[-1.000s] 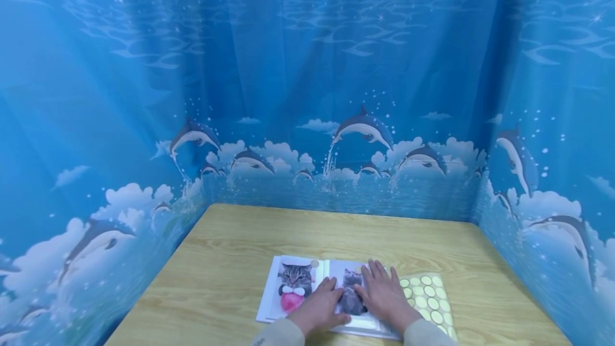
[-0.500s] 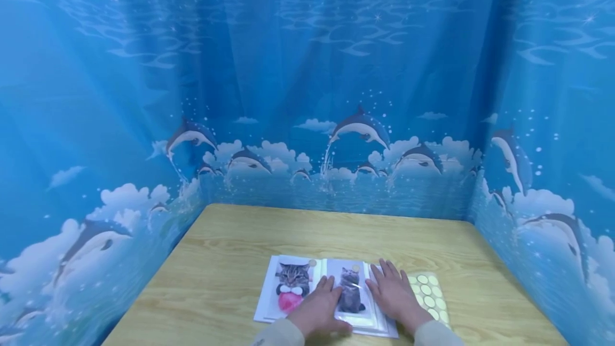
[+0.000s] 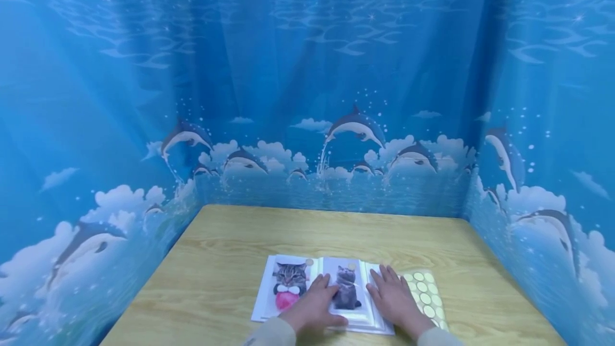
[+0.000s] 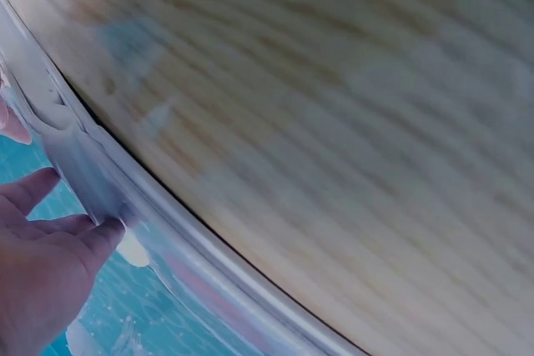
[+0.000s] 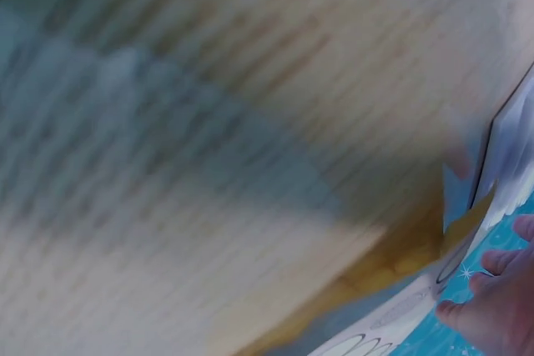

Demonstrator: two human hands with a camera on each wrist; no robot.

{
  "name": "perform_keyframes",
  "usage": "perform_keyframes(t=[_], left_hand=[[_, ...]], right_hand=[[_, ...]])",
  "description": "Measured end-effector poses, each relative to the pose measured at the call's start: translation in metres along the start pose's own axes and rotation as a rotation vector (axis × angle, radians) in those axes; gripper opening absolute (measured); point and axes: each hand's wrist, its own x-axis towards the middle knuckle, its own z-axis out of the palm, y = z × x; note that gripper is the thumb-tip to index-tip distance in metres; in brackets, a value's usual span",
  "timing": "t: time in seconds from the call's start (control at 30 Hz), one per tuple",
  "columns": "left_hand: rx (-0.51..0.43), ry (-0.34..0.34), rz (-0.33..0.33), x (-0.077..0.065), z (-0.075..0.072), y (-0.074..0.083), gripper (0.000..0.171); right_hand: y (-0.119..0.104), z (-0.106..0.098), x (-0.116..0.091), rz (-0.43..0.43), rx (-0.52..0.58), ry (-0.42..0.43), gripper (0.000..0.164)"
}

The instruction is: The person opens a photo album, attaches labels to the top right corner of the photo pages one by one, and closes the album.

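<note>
An open photo album [image 3: 260, 299] lies on the table. Its left page shows a tabby cat photo [image 3: 290, 275] with a pink ball; the right page has a grey cat photo [image 3: 347, 293]. My left hand [image 3: 311, 306] rests over the middle of the album, fingers extended, fingertips at the grey cat photo's left side. In the left wrist view, that hand [image 4: 52, 268] touches the album's surface with its fingertips. My right hand [image 3: 396, 298] lies with spread fingers at the album's right edge, partly over a sheet of round pale-yellow stickers [image 3: 426, 297].
A wood-grain table [image 3: 230, 239] carries everything. Blue dolphin-print curtains [image 3: 288, 68] enclose its back and sides. One small round sticker [image 3: 309, 262] is at the top of the left page, and another sticker [image 3: 352, 267] tops the right page.
My right hand has slid rightward off the grey cat photo to the album's right edge, uncovering the photo. The left hand stays nearly in place. The head view has shifted slightly.
</note>
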Motion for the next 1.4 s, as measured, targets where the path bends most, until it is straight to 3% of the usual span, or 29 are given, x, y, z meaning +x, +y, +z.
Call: perform_keyframes(t=[0.37, 0.7, 0.8, 0.97, 1.13, 1.27, 1.4], left_hand=[[0.013, 0.023, 0.031, -0.005, -0.007, -0.002, 0.073], [0.141, 0.142, 0.143, -0.007, -0.006, -0.007, 0.059], [0.140, 0.183, 0.159, -0.011, -0.010, -0.008, 0.056], [0.030, 0.280, 0.198, -0.022, -0.017, -0.017, 0.054], [-0.164, 0.342, 0.194, -0.033, -0.023, -0.034, 0.055], [-0.373, 0.341, 0.120, -0.042, -0.028, -0.047, 0.048], [-0.550, 0.311, -0.017, -0.054, -0.033, -0.058, 0.036]], right_hand=[[-0.002, 0.006, -0.004, -0.016, -0.015, -0.001, 0.049], [-0.005, 0.010, -0.009, -0.047, -0.041, -0.003, 0.053], [-0.006, 0.011, -0.009, -0.050, -0.039, -0.005, 0.054], [-0.009, 0.009, -0.010, -0.054, -0.031, -0.005, 0.053], [-0.010, 0.008, -0.012, -0.052, -0.050, -0.012, 0.053], [-0.010, 0.010, -0.012, -0.049, -0.063, -0.014, 0.053], [-0.009, 0.012, -0.012, -0.042, -0.073, -0.014, 0.053]])
